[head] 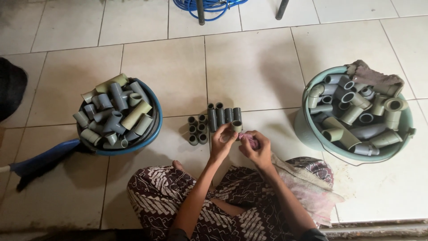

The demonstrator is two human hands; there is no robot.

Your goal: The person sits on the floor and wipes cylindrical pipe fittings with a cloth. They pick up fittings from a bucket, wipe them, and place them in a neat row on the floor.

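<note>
Left hand [223,142]: raised over the floor, fingers pinching a short grey plastic pipe coupling [236,126], near centre.
Right hand [257,147]: curled, just beside the left, clutching a pink cloth [250,141].
Floor stock: grey fittings row [213,121], just beyond the hands.

short grey pipe fitting [236,126], open end up, beside pink cloth [250,141]

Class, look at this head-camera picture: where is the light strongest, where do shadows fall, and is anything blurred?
In the head view, light is strongest on the pale floor tiles at the top; the lower left corner falls into shadow; the blue bucket of grey pipe fittings and the green bucket of grey pipe fittings each cast soft shadows; the left hand and right hand look slightly soft, but the picture is otherwise sharp.
</note>
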